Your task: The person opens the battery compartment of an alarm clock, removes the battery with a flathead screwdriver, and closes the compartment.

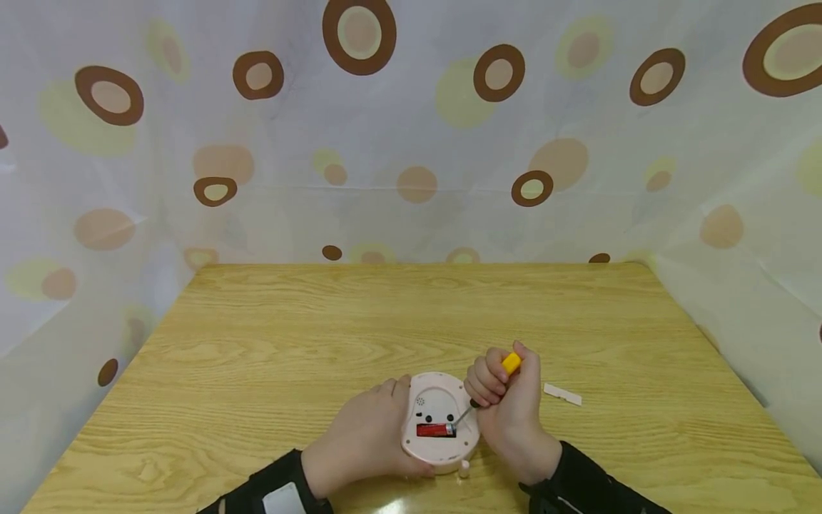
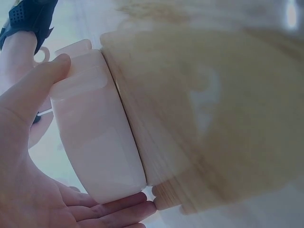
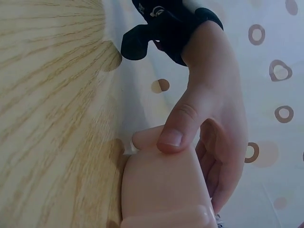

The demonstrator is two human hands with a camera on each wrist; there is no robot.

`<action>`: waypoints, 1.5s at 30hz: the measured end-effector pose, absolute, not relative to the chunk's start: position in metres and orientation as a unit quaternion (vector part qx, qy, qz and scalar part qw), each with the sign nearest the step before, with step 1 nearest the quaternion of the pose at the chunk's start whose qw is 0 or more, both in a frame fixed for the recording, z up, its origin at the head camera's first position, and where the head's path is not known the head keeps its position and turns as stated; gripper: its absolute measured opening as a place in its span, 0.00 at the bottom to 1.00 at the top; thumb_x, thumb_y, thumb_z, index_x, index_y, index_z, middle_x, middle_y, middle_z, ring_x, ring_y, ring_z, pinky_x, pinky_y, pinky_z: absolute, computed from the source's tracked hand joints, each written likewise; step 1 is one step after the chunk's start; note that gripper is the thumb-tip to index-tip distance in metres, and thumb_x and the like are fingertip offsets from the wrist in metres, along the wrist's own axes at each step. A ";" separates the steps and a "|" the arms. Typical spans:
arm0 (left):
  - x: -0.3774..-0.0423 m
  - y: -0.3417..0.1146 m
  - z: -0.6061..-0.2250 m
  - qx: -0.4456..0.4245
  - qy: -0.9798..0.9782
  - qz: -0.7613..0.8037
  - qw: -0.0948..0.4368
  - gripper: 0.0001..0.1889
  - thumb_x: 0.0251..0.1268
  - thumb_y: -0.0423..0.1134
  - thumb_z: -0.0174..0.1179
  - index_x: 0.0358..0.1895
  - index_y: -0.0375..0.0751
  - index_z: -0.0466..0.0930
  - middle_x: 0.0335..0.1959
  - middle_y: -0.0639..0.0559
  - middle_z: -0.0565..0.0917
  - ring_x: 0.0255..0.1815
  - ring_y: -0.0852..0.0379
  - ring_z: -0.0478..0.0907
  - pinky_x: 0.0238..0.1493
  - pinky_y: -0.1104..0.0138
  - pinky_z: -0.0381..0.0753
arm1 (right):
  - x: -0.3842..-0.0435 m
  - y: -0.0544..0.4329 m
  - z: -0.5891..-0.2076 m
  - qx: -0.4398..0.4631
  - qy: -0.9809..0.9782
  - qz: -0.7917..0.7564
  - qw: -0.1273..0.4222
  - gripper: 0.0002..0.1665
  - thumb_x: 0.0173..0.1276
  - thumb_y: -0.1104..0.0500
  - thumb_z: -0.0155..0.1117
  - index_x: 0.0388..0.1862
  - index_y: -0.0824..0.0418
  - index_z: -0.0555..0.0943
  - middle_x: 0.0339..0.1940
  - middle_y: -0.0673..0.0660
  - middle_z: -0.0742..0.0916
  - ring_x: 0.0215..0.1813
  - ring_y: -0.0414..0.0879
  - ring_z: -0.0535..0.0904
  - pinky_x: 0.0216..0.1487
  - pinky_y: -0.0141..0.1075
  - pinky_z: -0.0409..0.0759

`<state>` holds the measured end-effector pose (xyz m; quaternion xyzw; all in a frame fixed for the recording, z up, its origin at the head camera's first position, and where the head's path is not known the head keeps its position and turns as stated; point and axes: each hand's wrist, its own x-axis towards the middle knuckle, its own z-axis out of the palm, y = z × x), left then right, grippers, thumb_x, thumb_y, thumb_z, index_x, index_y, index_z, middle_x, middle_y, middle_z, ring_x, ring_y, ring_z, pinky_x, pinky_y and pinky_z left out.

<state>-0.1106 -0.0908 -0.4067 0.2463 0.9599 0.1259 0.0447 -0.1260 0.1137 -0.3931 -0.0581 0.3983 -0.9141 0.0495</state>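
A pale pink rounded device [image 1: 439, 452], perhaps a small clock, stands on the table with its back facing up and its battery slot uncovered. In that slot lies a red battery [image 1: 432, 430]. My left hand [image 1: 367, 437] grips the device from the left, thumb near a stubby foot [image 1: 464, 468] and fingers around the far side. My right hand [image 1: 507, 410] is wrapped round a screwdriver with a yellow handle [image 1: 511, 363]. Its metal shaft slants down to the battery's right end. In the left wrist view the device's smooth side [image 2: 97, 137] shows; the battery is hidden there.
A thin white strip [image 1: 562, 395], looking like the battery cover, lies on the wooden table [image 1: 321, 321] right of my right hand. A patterned curtain [image 1: 411, 143] hangs behind the table and along both sides.
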 end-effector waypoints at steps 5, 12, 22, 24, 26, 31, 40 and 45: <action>-0.110 -0.091 -0.408 0.246 0.960 0.125 0.043 0.66 0.38 0.74 0.80 0.74 0.28 0.68 0.51 0.45 0.85 0.47 0.55 0.83 0.46 0.65 0.86 | -0.125 0.112 -0.390 -0.076 0.405 -0.910 0.038 0.33 0.86 0.47 0.21 0.15 0.50 0.55 0.14 0.47 0.56 0.19 0.46 0.42 0.28 0.40 0.36; -0.111 -0.091 -0.409 0.248 0.960 0.120 0.045 0.67 0.38 0.75 0.79 0.75 0.28 0.68 0.53 0.44 0.85 0.48 0.54 0.84 0.46 0.65 0.87 | -0.124 0.110 -0.386 -0.091 0.406 -0.909 0.032 0.33 0.86 0.46 0.24 0.16 0.50 0.55 0.14 0.47 0.56 0.19 0.46 0.42 0.28 0.40 0.36; -0.112 -0.091 -0.407 0.247 0.960 0.123 0.051 0.66 0.38 0.75 0.79 0.75 0.28 0.68 0.53 0.45 0.84 0.48 0.55 0.83 0.47 0.65 0.86 | -0.122 0.111 -0.387 -0.096 0.412 -0.906 0.028 0.32 0.86 0.46 0.22 0.16 0.51 0.54 0.14 0.47 0.55 0.18 0.47 0.41 0.28 0.41 0.35; -0.112 -0.091 -0.407 0.248 0.960 0.123 0.051 0.66 0.39 0.75 0.79 0.75 0.28 0.68 0.53 0.45 0.84 0.48 0.55 0.84 0.46 0.65 0.86 | -0.122 0.111 -0.388 -0.093 0.414 -0.905 0.027 0.32 0.86 0.47 0.22 0.16 0.51 0.54 0.14 0.47 0.55 0.19 0.47 0.41 0.28 0.41 0.35; -0.112 -0.091 -0.407 0.248 0.960 0.122 0.050 0.66 0.39 0.75 0.79 0.74 0.28 0.69 0.53 0.44 0.84 0.48 0.54 0.84 0.46 0.65 0.86 | -0.123 0.111 -0.390 -0.088 0.416 -0.905 0.026 0.32 0.86 0.47 0.21 0.16 0.51 0.54 0.14 0.47 0.56 0.19 0.47 0.41 0.28 0.41 0.35; -0.111 -0.091 -0.406 0.247 0.960 0.120 0.053 0.66 0.39 0.75 0.79 0.74 0.28 0.69 0.53 0.44 0.84 0.49 0.54 0.84 0.46 0.65 0.86 | -0.123 0.112 -0.393 -0.082 0.419 -0.904 0.027 0.32 0.86 0.47 0.20 0.16 0.51 0.54 0.13 0.47 0.55 0.19 0.47 0.41 0.28 0.41 0.35; -0.111 -0.091 -0.406 0.248 0.960 0.122 0.046 0.66 0.38 0.74 0.80 0.74 0.27 0.68 0.53 0.44 0.85 0.49 0.54 0.84 0.47 0.64 0.87 | -0.123 0.113 -0.398 -0.082 0.418 -0.904 0.033 0.32 0.86 0.48 0.19 0.17 0.51 0.53 0.14 0.48 0.54 0.19 0.47 0.41 0.28 0.41 0.35; -0.111 -0.091 -0.407 0.247 0.960 0.122 0.047 0.67 0.38 0.75 0.80 0.75 0.27 0.68 0.53 0.44 0.85 0.49 0.54 0.84 0.46 0.64 0.87 | -0.123 0.113 -0.400 -0.082 0.422 -0.902 0.032 0.32 0.86 0.49 0.17 0.17 0.51 0.53 0.14 0.48 0.54 0.19 0.47 0.41 0.28 0.41 0.36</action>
